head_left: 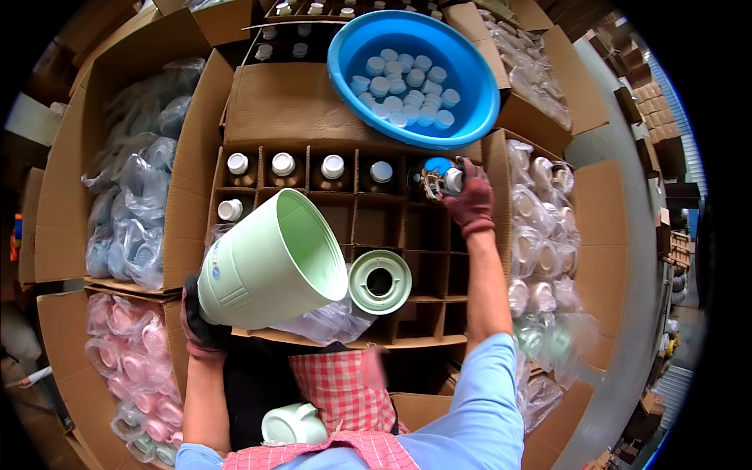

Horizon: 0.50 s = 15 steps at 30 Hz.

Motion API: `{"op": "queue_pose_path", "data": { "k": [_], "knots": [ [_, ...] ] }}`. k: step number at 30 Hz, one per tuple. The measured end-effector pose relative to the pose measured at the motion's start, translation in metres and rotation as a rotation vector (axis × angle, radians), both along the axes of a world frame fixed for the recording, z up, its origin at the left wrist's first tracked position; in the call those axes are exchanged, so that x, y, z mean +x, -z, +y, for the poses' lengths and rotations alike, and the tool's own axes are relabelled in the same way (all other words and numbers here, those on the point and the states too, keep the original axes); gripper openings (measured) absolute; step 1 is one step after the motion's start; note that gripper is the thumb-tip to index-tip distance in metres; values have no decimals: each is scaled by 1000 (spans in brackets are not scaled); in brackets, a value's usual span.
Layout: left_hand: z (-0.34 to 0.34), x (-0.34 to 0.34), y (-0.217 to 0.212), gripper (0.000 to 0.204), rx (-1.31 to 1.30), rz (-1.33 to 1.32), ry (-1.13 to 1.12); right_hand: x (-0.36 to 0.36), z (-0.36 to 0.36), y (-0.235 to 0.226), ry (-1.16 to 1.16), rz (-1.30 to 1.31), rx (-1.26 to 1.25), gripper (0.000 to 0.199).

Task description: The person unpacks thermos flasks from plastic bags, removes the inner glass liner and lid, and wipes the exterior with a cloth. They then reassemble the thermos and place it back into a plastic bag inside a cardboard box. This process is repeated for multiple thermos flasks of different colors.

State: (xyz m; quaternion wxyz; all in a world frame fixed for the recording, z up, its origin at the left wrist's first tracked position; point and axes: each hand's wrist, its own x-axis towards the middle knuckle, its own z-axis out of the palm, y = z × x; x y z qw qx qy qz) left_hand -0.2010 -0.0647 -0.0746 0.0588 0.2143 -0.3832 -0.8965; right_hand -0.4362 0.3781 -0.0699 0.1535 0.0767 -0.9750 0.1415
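the left hand (202, 325), gloved, has its fingers clenched round the base of a pale green plastic shell (270, 262), held tilted with its open mouth toward the divided carton (376, 227). the right hand (470, 200), also gloved, grips a glass flask liner (439, 178) over the carton's far right cell. a green ring (380, 281) lies on the dividers. beyond sits a blue basin (478, 98) of white caps (407, 86).

Both hands wear dark reddish work gloves, the left hand (202, 323) and the right hand (470, 202) alike. Below the right glove the forearm is bare up to a light blue sleeve (486, 407). Between the arms hangs a red-and-white checked apron (341, 392).
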Motion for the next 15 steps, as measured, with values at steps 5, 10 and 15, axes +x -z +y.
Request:
{"op": "queue_pose_path", "data": {
  "k": [5, 10, 15],
  "knots": [
    [8, -13, -18, 49, -219, 131, 206, 81, 19, -160, -364, -169, -576, 91],
    [11, -8, -37, 49, -742, 424, 192, 165, -37, -232, -812, -838, -1295, 103],
    [0, 28, -88, 48, 213, 281, 514, 247, -116, -215, -710, -1002, -1516, 89]
  ]
}}
